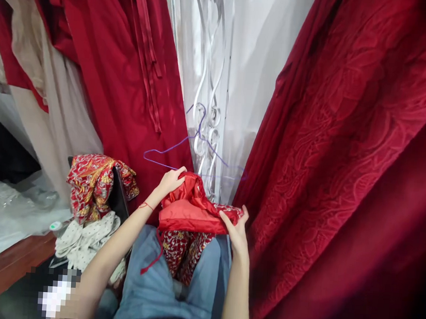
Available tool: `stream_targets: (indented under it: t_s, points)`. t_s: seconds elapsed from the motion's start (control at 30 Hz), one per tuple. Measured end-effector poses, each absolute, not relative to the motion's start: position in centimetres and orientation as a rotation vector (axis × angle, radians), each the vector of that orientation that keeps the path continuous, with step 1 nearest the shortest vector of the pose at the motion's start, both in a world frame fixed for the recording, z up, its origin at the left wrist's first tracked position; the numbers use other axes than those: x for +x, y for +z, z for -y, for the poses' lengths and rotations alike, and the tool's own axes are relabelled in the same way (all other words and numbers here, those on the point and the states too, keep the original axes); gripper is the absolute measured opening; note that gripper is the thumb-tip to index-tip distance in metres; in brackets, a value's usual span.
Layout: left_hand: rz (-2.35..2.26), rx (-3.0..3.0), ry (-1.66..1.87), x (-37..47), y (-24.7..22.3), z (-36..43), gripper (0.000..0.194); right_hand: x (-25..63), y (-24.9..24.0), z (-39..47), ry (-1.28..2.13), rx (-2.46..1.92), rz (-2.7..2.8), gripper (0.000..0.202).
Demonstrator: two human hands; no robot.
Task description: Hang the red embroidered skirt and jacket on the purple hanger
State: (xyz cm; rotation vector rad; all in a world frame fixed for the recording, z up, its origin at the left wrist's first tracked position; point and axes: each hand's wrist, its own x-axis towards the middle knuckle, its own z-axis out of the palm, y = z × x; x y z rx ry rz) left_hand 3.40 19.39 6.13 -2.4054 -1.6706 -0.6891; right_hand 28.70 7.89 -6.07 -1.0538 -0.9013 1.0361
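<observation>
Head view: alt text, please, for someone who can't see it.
Left hand and right hand hold a red garment above blue-clad legs. Beyond are a purple hanger, white scrollwork and hanging red fabric; to the left, patterned red cloth.

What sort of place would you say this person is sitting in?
Probably a dress shop's stockroom or a costume dressing area: long red gowns hang close by, a purple clothes hanger is in front, and a patterned red garment is draped at the left.

Two hands, one purple hanger, one red bracelet.
</observation>
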Motion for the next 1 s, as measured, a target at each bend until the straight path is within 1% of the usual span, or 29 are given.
stream_targets:
  t_s: [0.07,0.1,0.13,0.17,0.2,0.27,0.3,0.33,0.4,0.5,0.6,0.7,0.8,0.9,1.0]
  points:
    - [1.668,-2.364,-0.735,3.0,5.6,-18.0,0.033,29.3,-6.6,-7.2,1.036,-1.012,0.976,0.131]
    - [1.659,-2.359,-0.759,2.7,5.4,-17.3,0.031,29.7,-6.9,-6.9,1.021,-0.983,1.017,0.127]
    - [1.633,-2.379,-0.793,2.4,5.3,-16.6,0.029,30.1,-7.2,-6.6,0.979,-0.956,1.048,0.12]
    - [1.597,-2.413,-0.848,2.1,5.3,-16.0,0.028,30.5,-7.5,-6.5,0.909,-0.935,1.068,0.108]
    - [1.566,-2.451,-0.892,1.7,5.4,-15.4,0.027,30.7,-7.7,-6.4,0.821,-0.925,1.078,0.091]
    - [1.523,-2.511,-0.951,0.9,5.4,-14.2,0.031,30.8,-8.1,-6.5,0.654,-0.929,1.077,0.06]
    - [1.502,-2.54,-0.971,0.5,5.4,-13.7,0.034,30.7,-8.2,-6.7,0.586,-0.946,1.062,0.048]
    - [1.477,-2.574,-0.992,0.2,5.3,-13.1,0.038,30.5,-8.2,-6.9,0.528,-0.975,1.037,0.041]
    - [1.413,-2.669,-1.036,-0.2,5.0,-12.3,0.046,30.3,-8.1,-7.6,0.439,-1.069,0.971,0.031]
    - [1.364,-2.76,-1.132,-0.4,4.1,-11.6,0.052,30.4,-6.9,-8.9,0.377,-1.24,0.905,0.031]
    - [1.428,-2.69,-1.229,-0.4,3.4,-11.7,0.046,31.2,-4.4,-10.4,0.347,-1.386,0.94,0.036]
    - [1.535,-2.561,-1.232,-0.5,3.1,-11.9,0.042,32.1,-1.3,-11.6,0.26,-1.469,0.999,0.038]
    - [1.685,-2.373,-1.081,-0.6,3.4,-11.5,0.044,32.6,1.5,-12.0,0.209,-1.46,1.017,0.038]
    - [1.792,-2.248,-0.86,-0.2,3.8,-10.7,0.047,32.6,3.8,-11.1,0.254,-1.429,1.013,0.032]
    - [1.868,-2.157,-0.749,0.8,4.0,-10.1,0.047,32.2,5.9,-8.8,0.124,-1.461,1.075,0.026]
